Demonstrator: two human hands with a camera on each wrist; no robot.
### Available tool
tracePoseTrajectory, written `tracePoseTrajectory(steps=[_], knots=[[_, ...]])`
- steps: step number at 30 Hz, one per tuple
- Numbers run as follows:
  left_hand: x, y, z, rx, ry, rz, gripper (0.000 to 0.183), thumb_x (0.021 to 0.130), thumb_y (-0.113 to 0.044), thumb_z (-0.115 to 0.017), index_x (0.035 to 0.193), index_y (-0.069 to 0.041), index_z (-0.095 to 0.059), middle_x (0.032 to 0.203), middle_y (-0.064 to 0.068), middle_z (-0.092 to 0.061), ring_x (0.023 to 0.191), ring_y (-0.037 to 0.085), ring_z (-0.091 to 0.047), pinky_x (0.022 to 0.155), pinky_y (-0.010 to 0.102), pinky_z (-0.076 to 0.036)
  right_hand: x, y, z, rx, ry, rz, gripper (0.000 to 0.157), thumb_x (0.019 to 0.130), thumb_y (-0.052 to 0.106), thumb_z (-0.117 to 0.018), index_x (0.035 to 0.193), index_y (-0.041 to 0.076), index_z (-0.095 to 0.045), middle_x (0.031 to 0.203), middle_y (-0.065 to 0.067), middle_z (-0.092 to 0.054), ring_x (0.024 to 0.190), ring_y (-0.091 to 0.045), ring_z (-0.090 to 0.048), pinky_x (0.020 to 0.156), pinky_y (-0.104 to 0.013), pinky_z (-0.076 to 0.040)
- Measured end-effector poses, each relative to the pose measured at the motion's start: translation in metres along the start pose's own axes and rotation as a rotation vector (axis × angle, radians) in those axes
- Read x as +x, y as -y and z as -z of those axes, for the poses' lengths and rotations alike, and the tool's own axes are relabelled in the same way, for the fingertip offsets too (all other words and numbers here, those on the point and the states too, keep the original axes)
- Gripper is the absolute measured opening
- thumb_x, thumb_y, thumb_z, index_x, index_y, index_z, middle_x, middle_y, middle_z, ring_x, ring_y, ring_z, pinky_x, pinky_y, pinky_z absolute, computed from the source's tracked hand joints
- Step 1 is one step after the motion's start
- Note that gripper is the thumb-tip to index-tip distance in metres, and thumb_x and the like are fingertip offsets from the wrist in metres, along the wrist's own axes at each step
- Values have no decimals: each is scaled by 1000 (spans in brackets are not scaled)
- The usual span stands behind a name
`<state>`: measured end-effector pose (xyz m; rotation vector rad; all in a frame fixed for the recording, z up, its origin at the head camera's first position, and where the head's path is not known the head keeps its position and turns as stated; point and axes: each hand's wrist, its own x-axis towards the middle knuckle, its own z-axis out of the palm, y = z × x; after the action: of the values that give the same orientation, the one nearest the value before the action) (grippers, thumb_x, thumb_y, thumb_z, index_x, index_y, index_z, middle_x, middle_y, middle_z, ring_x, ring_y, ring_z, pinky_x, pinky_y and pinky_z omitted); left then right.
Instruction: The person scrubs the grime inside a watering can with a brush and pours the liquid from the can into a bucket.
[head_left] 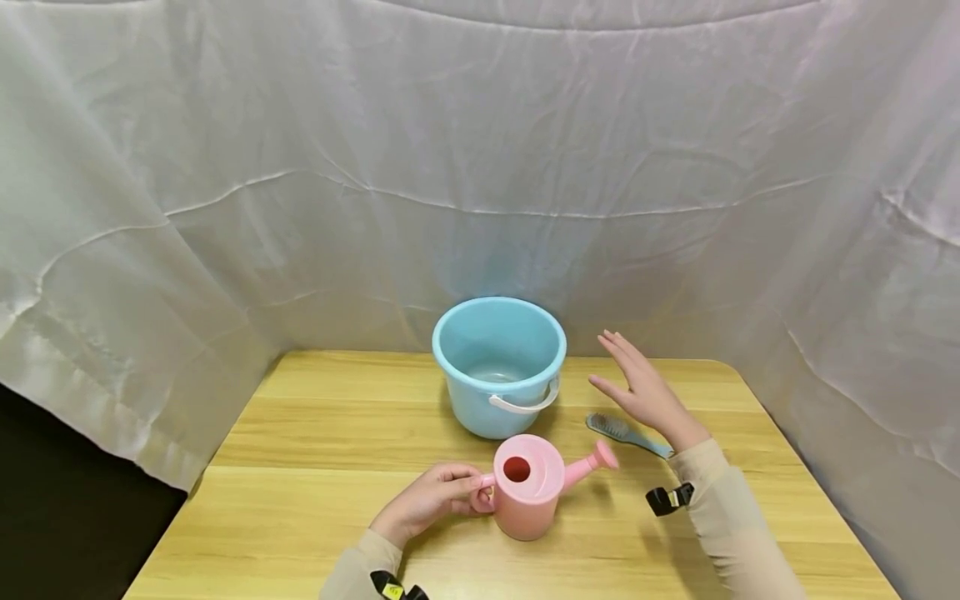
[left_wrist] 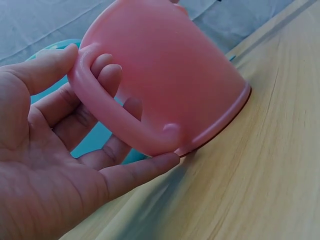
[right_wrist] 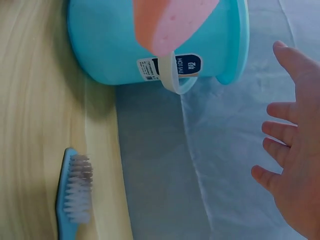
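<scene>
My left hand (head_left: 435, 498) grips the handle of a pink watering can (head_left: 525, 510), several fingers passing through the handle loop and the thumb on its top, as the left wrist view shows. The can stands upright close over the table, its spout pointing right. Behind it is a light blue bucket (head_left: 495, 408) with a white handle (head_left: 525, 407) hanging at the front. My right hand (head_left: 651, 398) is raised in the air to the right of the bucket, fingers spread and holding nothing. Below it a blue brush (head_left: 622, 430) lies on the table with its bristles (right_wrist: 80, 187) showing.
The wooden table (head_left: 300, 500) reaches back to a pale grey curtain (head_left: 480, 167), which hangs behind it and along both sides. The bucket stands near the table's back edge. A dark area (head_left: 67, 500) shows beyond the left edge.
</scene>
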<state>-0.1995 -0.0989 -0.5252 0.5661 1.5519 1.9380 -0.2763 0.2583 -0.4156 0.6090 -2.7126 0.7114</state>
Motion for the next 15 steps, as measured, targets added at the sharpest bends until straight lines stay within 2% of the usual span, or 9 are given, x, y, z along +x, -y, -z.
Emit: tracePoseTrajectory(steps=[5, 12, 15], knots=[[-2, -1, 0, -10, 21, -16, 22, 100, -17, -53, 103, 1, -67, 90, 2, -70, 89, 14, -66, 96, 48, -55, 14, 0, -4, 20, 55, -7, 75, 94, 41, -62, 151, 6, -30, 161, -15, -24, 150, -36, -16, 117, -63, -22], [-8, -7, -1, -24, 37, -35, 36, 101, -14, -51, 113, 20, -55, 91, 5, -71, 90, 16, -67, 97, 50, -54, 30, 1, -13, 44, 96, -18, 74, 95, 43, -58, 154, 10, -27, 162, -13, -20, 151, -34, -13, 119, -62, -19], [-12, -13, -1, -32, 37, -45, 33, 100, -14, -51, 109, 18, -58, 91, 5, -71, 90, 17, -68, 97, 54, -53, 36, 1, -17, 49, 107, -15, 72, 97, 44, -56, 154, 10, -26, 162, -13, -20, 151, -34, -13, 120, -61, -19]])
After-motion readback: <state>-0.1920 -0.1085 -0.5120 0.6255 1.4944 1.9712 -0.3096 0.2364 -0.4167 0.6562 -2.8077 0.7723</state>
